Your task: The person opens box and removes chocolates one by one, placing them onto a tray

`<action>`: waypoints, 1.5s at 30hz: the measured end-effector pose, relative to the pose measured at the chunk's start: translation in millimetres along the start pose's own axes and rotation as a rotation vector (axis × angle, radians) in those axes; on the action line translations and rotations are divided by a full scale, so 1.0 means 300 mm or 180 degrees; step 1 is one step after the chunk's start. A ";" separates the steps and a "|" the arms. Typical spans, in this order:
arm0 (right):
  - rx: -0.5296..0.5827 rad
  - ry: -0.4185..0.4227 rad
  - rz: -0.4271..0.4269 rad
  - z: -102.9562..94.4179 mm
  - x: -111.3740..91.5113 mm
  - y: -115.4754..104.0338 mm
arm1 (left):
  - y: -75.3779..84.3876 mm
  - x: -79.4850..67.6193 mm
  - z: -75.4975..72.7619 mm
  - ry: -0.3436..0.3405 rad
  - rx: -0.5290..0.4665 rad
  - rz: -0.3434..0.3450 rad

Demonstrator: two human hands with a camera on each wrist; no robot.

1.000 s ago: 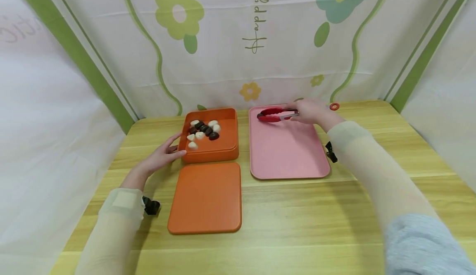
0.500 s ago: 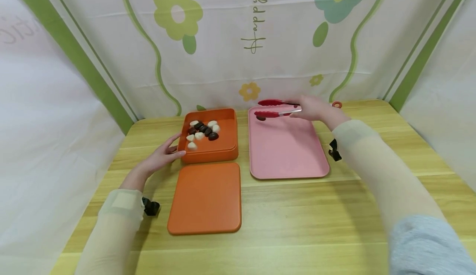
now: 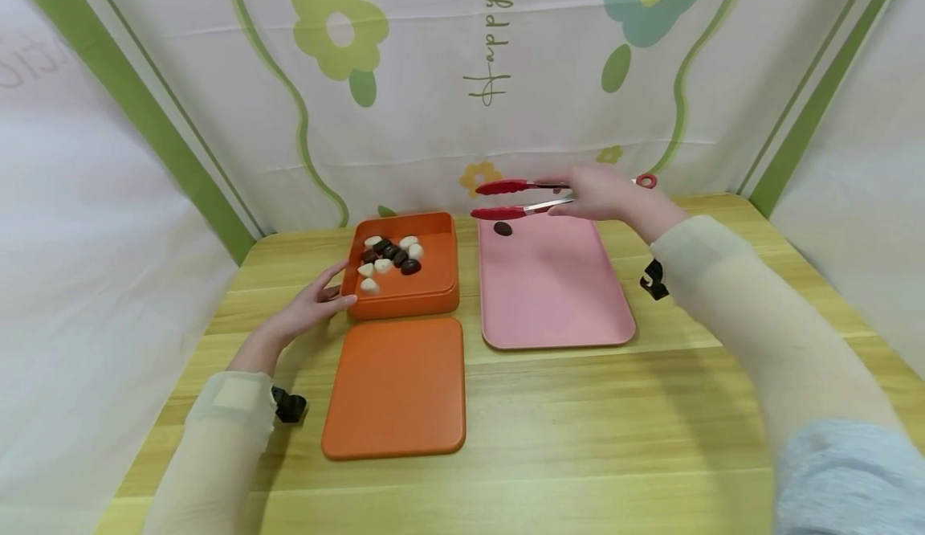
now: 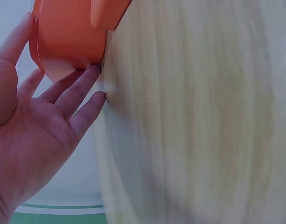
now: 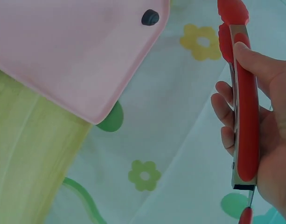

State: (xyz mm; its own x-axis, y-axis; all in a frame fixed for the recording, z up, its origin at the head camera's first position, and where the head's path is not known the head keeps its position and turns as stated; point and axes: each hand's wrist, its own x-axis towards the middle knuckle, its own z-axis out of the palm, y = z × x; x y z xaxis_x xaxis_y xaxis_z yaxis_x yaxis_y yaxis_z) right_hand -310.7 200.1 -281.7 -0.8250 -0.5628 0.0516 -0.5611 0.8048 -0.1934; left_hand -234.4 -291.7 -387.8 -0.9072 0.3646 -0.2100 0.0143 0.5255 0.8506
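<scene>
Red-and-steel tongs (image 3: pixel 499 213) have shifted toward nine o'clock and risen since the earlier frames, and we now find the dark piece (image 3: pixel 503 229) fully exposed. We note that the right hand (image 3: pixel 596 192) hides the tongs' middle; the right-wrist view cuts off their tail. Tongs and hand cover part of the far rim of the pink tray (image 3: pixel 556 294). Chocolate-like pieces (image 3: pixel 391 251) in the orange box (image 3: pixel 405 304) overlap, so we cannot count them surely; the left-wrist view crops the box.

The tongs' tips stand apart, pointing to nine o'clock; the right hand's fingers grip the handles. We see the dark piece, oval and glossy, at the tray's ten o'clock. At the box's eight o'clock, the left hand (image 3: pixel 314 306) touches it, fingers spread; we cannot tell how firmly.
</scene>
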 end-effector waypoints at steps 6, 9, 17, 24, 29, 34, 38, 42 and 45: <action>0.0125 -0.0079 -0.0232 -0.003 0.018 -0.078 | 0.000 -0.004 -0.003 -0.0010 -0.0001 -0.0001; 0.0209 -0.0062 -0.0486 0.004 0.029 -0.114 | -0.002 -0.003 -0.003 -0.0012 -0.0006 0.0004; 0.0082 -0.0102 -0.0726 0.022 0.060 -0.202 | -0.003 -0.001 -0.002 -0.0019 -0.0040 -0.0016; -0.0099 -0.0247 -0.0749 0.052 0.102 -0.257 | -0.001 -0.001 -0.003 -0.0037 -0.0024 -0.0017; -0.0176 -0.0338 -0.0828 0.080 0.141 -0.299 | -0.006 0.000 -0.005 -0.0031 -0.0030 -0.0009; -0.0388 -0.0411 -0.0744 0.101 0.170 -0.337 | -0.010 0.002 -0.005 -0.0013 -0.0022 0.0011; -0.0537 -0.0446 -0.0645 0.119 0.189 -0.357 | -0.012 0.004 -0.006 -0.0014 -0.0024 0.0011; -0.0611 -0.0451 -0.0630 0.138 0.205 -0.369 | -0.013 0.004 -0.007 0.0002 -0.0001 -0.0009; -0.0598 -0.0477 -0.0615 0.151 0.213 -0.376 | -0.009 0.002 -0.006 0.0013 0.0012 -0.0020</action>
State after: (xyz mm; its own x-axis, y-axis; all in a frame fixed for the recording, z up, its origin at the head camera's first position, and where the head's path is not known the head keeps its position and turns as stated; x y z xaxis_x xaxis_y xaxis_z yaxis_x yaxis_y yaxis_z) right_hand -297.1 65.0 -300.9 -0.6906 -0.7191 -0.0781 -0.7208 0.6931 -0.0087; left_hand -235.8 -294.3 -389.4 -0.9089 0.3581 -0.2135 0.0100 0.5307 0.8475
